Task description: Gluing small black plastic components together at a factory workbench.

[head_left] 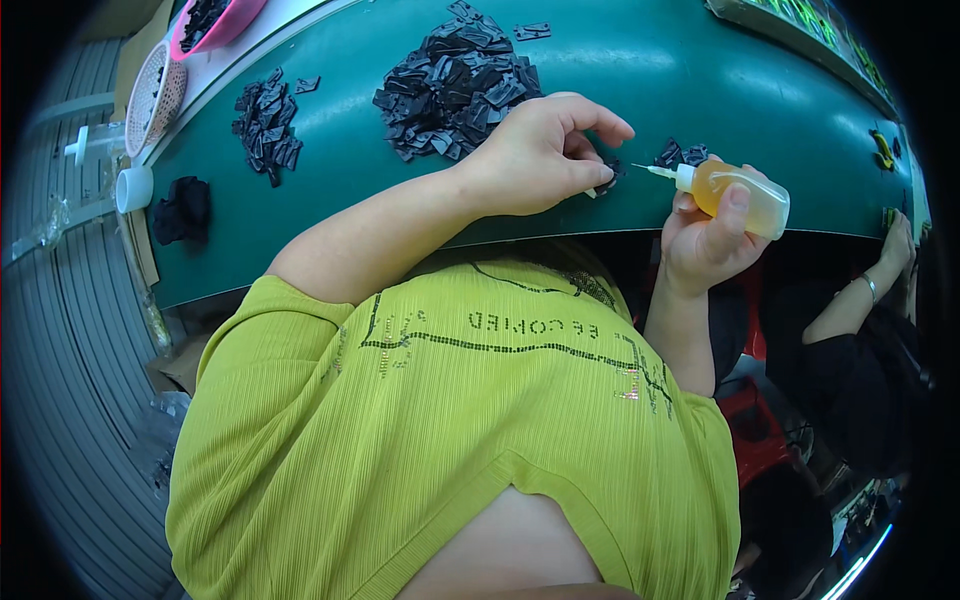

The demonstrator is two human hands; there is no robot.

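Note:
My left hand (532, 155) is over the table's near edge, thumb and fingers pinching a small black plastic piece (613, 178). Part of that piece is hidden by the fingertips. In my right hand (703, 250) is a squeeze bottle (767, 200) of amber liquid, tilted so its thin needle tip points left at the black piece. A small gap seems to separate tip and piece. Just beyond the needle lies a little group of similar black pieces (682, 153). A large heap of flat black pieces (450, 85) sits farther off, beyond my left wrist.
On the green table (340, 215), a smaller black pile (266, 125) and a dark cloth (182, 210) lie to the left. A white cup (134, 188), a pink basket (157, 98) and a pink bowl (240, 22) line the left edge. Another person's hand (897, 245) is at far right.

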